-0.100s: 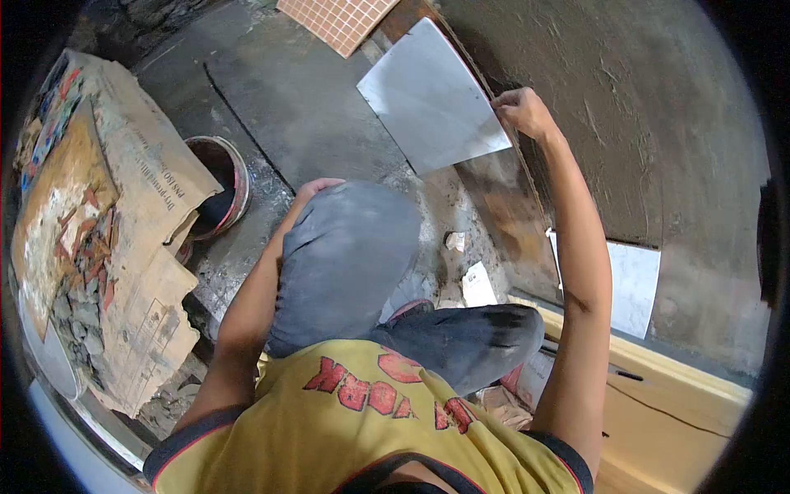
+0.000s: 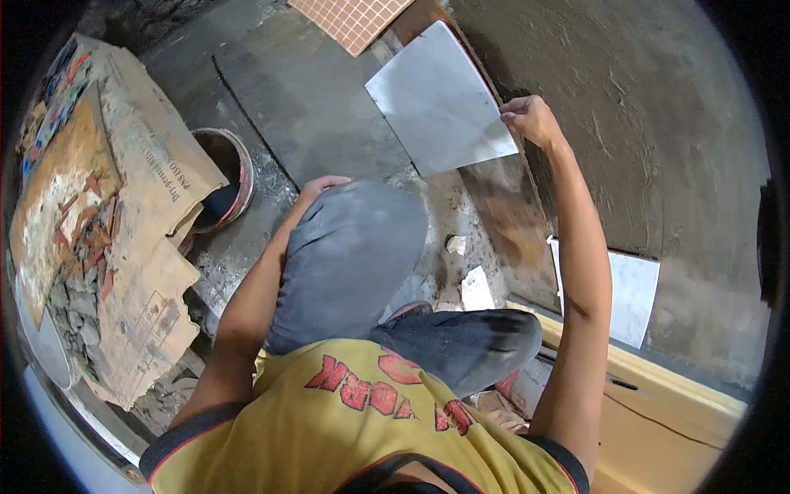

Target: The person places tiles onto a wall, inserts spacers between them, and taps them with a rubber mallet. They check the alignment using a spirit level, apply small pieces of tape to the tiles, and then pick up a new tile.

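A white square tile (image 2: 444,99) lies at a slant against the foot of the grey mortar-coated wall (image 2: 601,132). At its right edge is my right hand (image 2: 533,120), with thumb and fingertips pinched together and touching the edge. Whatever is between those fingertips, if anything, is hidden. My left hand (image 2: 325,186) rests on my bent knee (image 2: 354,239), fingers laid flat over it and partly hidden behind it. Lower on the wall, a second white tile (image 2: 634,288) shows past my right forearm.
A bucket (image 2: 245,177) stands left of my knee. Flattened cardboard (image 2: 156,239) bears broken rubble (image 2: 86,247). Tan gridded tile (image 2: 354,20) lies at the top. A brown board (image 2: 502,202) runs along the wall's foot, with a white scrap (image 2: 477,290) nearby. A yellow ledge (image 2: 658,412) is lower right.
The view has shifted slightly, so the tile and my right hand appear a little lower and further right. Otherwise my hands keep their places.
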{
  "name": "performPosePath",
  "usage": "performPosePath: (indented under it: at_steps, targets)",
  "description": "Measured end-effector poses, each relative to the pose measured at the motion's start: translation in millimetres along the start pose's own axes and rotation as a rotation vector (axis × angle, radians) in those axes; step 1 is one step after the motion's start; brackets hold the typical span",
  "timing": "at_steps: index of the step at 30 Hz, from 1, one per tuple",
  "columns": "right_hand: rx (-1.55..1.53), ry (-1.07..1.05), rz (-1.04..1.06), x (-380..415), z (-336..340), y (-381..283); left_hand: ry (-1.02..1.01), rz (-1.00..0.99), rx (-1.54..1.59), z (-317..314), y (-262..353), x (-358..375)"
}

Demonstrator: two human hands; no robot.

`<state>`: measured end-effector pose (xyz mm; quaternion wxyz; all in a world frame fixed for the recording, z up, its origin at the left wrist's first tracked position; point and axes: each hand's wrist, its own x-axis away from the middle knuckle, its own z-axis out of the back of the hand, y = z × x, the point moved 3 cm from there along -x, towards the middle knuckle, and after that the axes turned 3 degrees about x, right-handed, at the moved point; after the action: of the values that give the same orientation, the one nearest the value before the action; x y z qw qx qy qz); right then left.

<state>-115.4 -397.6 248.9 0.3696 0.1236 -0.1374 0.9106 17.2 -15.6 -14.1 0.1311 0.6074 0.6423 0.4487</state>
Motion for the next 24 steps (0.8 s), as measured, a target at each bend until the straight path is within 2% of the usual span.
performPosePath:
  at_steps: [2,5,8,11,14,17,20,22,24]
  targets:
    - [0.013,0.007,-0.003,-1,1,4,-0.001,0.03,0.015,-2,-6,-4]
    - [0.02,0.072,0.014,5,-1,-3,0.126,0.109,-0.111,0,-12,-10]
    - [0.0,0.123,0.009,9,-4,-4,0.125,0.108,-0.093,15,-36,-30]
    - [-0.062,0.143,-0.019,10,-10,-4,0.181,0.066,-0.107,5,-8,-35]
    - [-0.021,0.209,-0.016,27,-11,-27,0.168,0.057,0.073,-8,28,-47]
    - [-0.075,0.298,0.034,30,-29,-18,0.134,-0.189,-0.165,-31,87,-59]
    - [-0.084,0.384,0.028,46,-34,-30,0.119,-0.544,-0.578,-61,143,-89]
    - [-0.094,0.41,-0.011,50,-36,-35,-0.077,-0.856,-0.907,-101,176,-102]
    - [-0.069,0.469,0.049,48,-40,-28,-0.086,-0.932,-1.309,-160,176,-112]
